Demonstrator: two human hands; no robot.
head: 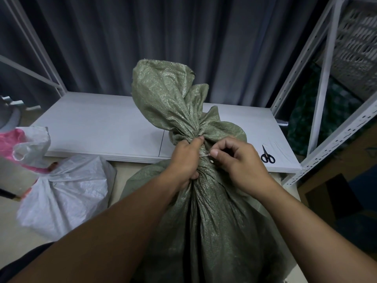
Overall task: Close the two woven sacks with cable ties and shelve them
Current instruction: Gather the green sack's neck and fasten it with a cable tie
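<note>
A full green woven sack [208, 217] stands upright in front of me, its top bunched into a neck with the loose mouth flaring above. My left hand [184, 160] is clenched around that neck. A thin pale cable tie [204, 155] runs across the neck, and my right hand [236, 160] pinches its end between thumb and forefinger. A white woven sack [67, 190] lies on the floor at the left, its top gathered; whether a tie holds it shut I cannot tell.
A low white shelf board [102, 127] spans behind the sacks, with black scissors [267, 155] near its right front corner. White metal rack uprights [326, 78] rise at the right. A pink and white bag [22, 148] sits at far left. Grey curtains hang behind.
</note>
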